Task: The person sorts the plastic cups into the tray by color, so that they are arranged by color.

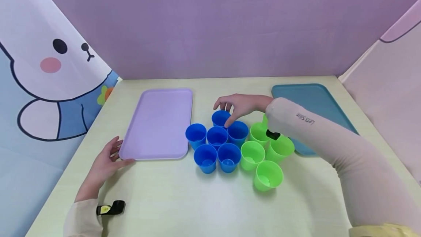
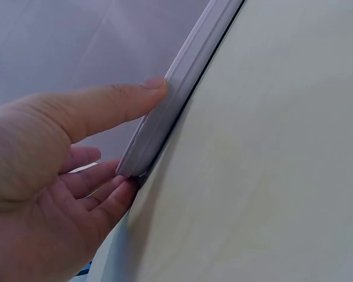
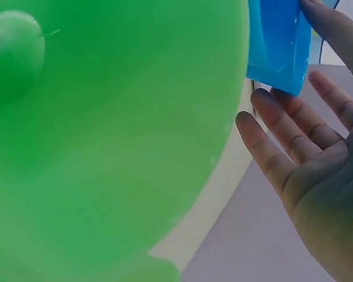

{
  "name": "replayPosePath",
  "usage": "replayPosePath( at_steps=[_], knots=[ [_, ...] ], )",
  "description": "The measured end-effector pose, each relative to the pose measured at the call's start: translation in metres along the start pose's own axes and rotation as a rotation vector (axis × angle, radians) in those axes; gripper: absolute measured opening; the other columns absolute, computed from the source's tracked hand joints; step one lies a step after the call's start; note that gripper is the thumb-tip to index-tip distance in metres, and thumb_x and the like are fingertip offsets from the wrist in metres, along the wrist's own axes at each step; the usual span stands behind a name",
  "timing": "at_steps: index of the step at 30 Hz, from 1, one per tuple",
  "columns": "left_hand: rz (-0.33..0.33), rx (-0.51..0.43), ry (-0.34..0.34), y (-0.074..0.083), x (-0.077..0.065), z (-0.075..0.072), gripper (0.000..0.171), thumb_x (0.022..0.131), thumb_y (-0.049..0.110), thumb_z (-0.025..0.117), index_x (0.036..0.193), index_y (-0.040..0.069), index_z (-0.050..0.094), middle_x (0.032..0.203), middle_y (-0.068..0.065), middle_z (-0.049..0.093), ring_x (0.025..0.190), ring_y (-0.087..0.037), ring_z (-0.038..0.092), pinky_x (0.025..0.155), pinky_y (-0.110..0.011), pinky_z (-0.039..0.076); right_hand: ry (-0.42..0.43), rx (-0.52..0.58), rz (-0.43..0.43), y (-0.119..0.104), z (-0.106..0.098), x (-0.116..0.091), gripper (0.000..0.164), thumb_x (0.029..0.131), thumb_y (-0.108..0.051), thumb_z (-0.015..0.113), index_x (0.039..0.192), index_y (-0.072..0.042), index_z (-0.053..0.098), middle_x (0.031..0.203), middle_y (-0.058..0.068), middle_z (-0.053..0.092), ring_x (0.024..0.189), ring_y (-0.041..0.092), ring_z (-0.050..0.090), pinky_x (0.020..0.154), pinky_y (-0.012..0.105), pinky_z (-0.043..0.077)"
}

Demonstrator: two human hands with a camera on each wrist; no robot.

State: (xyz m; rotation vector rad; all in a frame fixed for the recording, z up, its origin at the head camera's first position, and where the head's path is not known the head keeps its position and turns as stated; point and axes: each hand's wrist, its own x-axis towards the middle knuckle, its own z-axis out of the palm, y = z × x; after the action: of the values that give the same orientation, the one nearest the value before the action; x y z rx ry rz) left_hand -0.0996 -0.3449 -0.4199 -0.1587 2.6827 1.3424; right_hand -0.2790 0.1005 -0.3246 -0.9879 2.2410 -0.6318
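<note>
Several blue cups (image 1: 217,136) stand upright, grouped on the table. At the farthest blue cup (image 1: 219,117), my right hand (image 1: 244,104) reaches over from the right, thumb at the near side of the rim and fingers spread behind it. In the right wrist view those fingers are loosely extended beside a blue cup (image 3: 279,47), and the thumb meets its edge. My left hand (image 1: 104,164) holds the near left corner of a light purple tray (image 1: 158,123). In the left wrist view its thumb (image 2: 120,106) presses the rim, with fingers around the corner underneath.
Several light green cups (image 1: 268,175) stand right of the blue ones, partly under the right forearm. A teal tray (image 1: 306,98) lies at the back right, partly covered by the sleeve (image 1: 315,134). A purple cloth wall (image 1: 223,28) rises behind the table.
</note>
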Motion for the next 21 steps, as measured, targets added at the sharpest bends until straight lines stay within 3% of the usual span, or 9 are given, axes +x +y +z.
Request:
replayPosePath(
  at_steps=[9, 21],
  knots=[
    [-0.007, 0.001, 0.013, -0.0032, 0.0011, 0.0009, 0.113, 0.084, 0.026, 0.082, 0.158, 0.000, 0.001, 0.156, -0.031, 0.025, 0.137, -0.049, 0.034, 0.108, -0.060, 0.033, 0.014, 0.005, -0.022, 0.0038, 0.0045, 0.0056, 0.059, 0.082, -0.030, 0.083, 0.130, -0.013, 0.054, 0.125, 0.010, 0.059, 0.113, 0.028, 0.057, 0.089, 0.042, 0.054],
    [-0.018, -0.016, 0.024, -0.0038, 0.0000, 0.0020, 0.111, 0.085, 0.023, 0.082, 0.158, 0.000, 0.002, 0.156, -0.031, 0.025, 0.137, -0.049, 0.034, 0.109, -0.061, 0.033, 0.132, -0.010, -0.060, 0.0036, 0.0047, 0.0072, 0.055, 0.079, -0.024, 0.085, 0.126, -0.004, 0.063, 0.113, 0.008, 0.066, 0.102, 0.024, 0.061, 0.086, 0.037, 0.057]
  ],
)
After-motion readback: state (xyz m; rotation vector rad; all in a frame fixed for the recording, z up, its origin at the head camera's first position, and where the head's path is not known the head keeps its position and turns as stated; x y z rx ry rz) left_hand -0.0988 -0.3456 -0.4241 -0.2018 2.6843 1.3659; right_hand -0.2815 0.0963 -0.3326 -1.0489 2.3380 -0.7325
